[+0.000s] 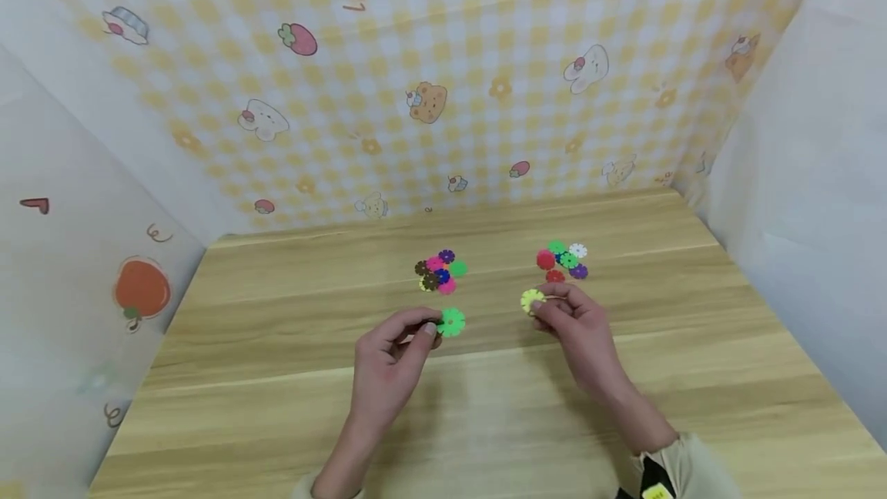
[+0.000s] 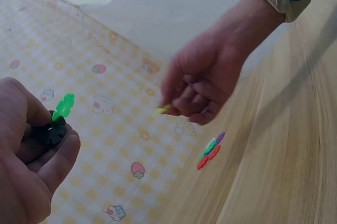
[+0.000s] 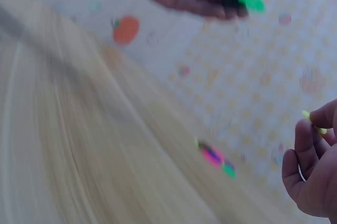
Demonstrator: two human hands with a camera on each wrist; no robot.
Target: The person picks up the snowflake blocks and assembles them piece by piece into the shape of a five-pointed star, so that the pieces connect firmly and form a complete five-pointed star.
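Note:
My left hand [image 1: 391,364] pinches a black notched snowflake disc [image 2: 51,133] with a bright green snowflake disc [image 1: 452,323] attached to it. The green disc stands out to the right of the fingertips, and fingers partly cover the black one. Between the thumb and fingers of my right hand [image 1: 580,333] is a yellow snowflake disc [image 1: 532,301], its notched face showing in the head view. Both hands are raised over the table with a gap between them. In the right wrist view the yellow disc [image 3: 314,122] is mostly hidden by the fingers.
Beyond the left hand lies a pile of mixed-colour snowflake discs [image 1: 434,263]. A second cluster [image 1: 568,260], with red, green, white and purple discs, lies just past the right hand. The wooden table [image 1: 277,306] meets a checked cloth backdrop [image 1: 471,129] and pale side walls.

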